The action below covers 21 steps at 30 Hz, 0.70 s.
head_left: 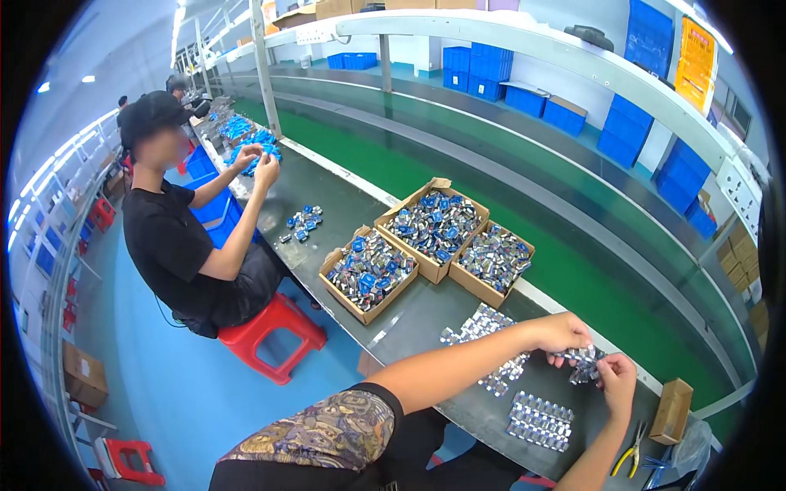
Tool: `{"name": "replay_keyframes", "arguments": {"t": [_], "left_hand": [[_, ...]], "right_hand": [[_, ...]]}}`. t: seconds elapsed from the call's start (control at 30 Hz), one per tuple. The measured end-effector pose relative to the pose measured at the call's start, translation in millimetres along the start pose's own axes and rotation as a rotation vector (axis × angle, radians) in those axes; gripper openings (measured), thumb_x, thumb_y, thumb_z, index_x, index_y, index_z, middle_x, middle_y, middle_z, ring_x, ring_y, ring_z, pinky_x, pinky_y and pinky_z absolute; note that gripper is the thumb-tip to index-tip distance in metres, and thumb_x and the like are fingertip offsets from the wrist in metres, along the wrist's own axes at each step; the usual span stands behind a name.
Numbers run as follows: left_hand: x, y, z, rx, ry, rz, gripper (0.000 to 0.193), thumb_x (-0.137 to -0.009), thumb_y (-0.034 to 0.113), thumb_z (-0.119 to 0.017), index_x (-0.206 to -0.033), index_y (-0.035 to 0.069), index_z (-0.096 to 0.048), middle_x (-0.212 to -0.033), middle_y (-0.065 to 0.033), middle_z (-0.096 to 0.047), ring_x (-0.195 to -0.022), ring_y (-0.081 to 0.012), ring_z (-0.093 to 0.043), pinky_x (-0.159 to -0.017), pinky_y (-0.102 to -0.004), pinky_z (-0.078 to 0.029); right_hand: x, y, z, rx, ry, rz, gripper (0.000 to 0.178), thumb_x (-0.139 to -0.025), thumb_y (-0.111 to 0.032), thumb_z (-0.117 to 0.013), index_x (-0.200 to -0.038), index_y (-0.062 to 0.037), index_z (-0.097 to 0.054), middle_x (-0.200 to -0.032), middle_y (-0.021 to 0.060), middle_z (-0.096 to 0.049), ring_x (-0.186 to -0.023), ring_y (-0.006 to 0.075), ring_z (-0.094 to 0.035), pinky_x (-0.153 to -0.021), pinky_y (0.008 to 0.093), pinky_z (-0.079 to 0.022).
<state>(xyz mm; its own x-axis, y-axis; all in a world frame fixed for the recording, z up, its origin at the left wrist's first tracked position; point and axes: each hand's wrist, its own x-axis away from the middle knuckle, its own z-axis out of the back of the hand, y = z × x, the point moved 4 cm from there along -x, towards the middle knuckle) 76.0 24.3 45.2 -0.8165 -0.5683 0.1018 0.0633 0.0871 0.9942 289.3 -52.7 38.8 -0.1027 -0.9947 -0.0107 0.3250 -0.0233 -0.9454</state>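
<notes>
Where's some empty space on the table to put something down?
On the dark table, there's bare room between the small loose pile and the cartons, and between the left carton and the silver pieces under the left forearm. It's crowded around the right forearm: silver rows, yellow pliers, small box.

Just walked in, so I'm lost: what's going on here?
The person's left grip and right grip hold a cluster of small silvery parts above the dark bench. Similar parts lie in rows nearer the person. Beyond, three cardboard boxes hold heaped blue and silvery pieces. To the left, a co-worker on a red stool has both hands raised.
</notes>
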Motion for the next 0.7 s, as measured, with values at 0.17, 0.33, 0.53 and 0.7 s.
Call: {"name": "replay_keyframes", "arguments": {"t": [0.17,0.33,0.53,0.7], "left_hand": [[-12.9,-21.5,2.0,-0.008,-0.043,0.057,0.029,-0.103,0.025,-0.052,-0.102,0.000,-0.066,-0.081,-0.0079,-0.070,-0.064,-0.0132,-0.067,-0.051,-0.0263,-0.053],[-8.0,-22.4,-15.1,-0.050,-0.110,0.056,0.021,-0.097,0.019,-0.061,-0.091,0.000,-0.068,-0.079,-0.0088,-0.070,-0.065,-0.0146,-0.070,-0.053,-0.0275,-0.056],[4.9,-10.6,-21.5,-0.053,-0.148,0.058,0.015,-0.092,0.013,-0.066,-0.085,-0.001,-0.069,-0.075,-0.0099,-0.070,-0.063,-0.0162,-0.071,-0.052,-0.0284,-0.056],[3.0,-5.5,-23.7,0.038,-0.225,0.021,0.012,-0.089,0.011,-0.068,-0.086,-0.001,-0.069,-0.078,-0.0115,-0.070,-0.062,-0.0177,-0.071,-0.050,-0.0278,-0.055]], "right_hand": [[-4.6,-0.9,4.5,0.362,0.131,0.159,0.018,-0.092,-0.012,-0.065,-0.081,0.0019,-0.066,-0.068,0.0008,-0.059,-0.058,0.0090,-0.052,-0.053,0.0249,-0.041],[1.8,-10.4,-12.9,0.237,0.110,0.218,0.019,-0.093,-0.012,-0.063,-0.082,0.0031,-0.066,-0.069,0.0010,-0.059,-0.062,0.0100,-0.052,-0.056,0.0277,-0.041],[15.7,-16.3,-30.2,0.173,-0.228,0.112,0.026,-0.092,-0.021,-0.067,-0.076,-0.0009,-0.064,-0.064,-0.0006,-0.057,-0.055,0.0081,-0.052,-0.050,0.0249,-0.041],[15.3,1.5,-22.1,-0.014,-0.277,0.056,0.028,-0.088,-0.029,-0.074,-0.080,-0.0046,-0.064,-0.070,-0.0022,-0.059,-0.059,0.0072,-0.052,-0.051,0.0238,-0.040]]}}
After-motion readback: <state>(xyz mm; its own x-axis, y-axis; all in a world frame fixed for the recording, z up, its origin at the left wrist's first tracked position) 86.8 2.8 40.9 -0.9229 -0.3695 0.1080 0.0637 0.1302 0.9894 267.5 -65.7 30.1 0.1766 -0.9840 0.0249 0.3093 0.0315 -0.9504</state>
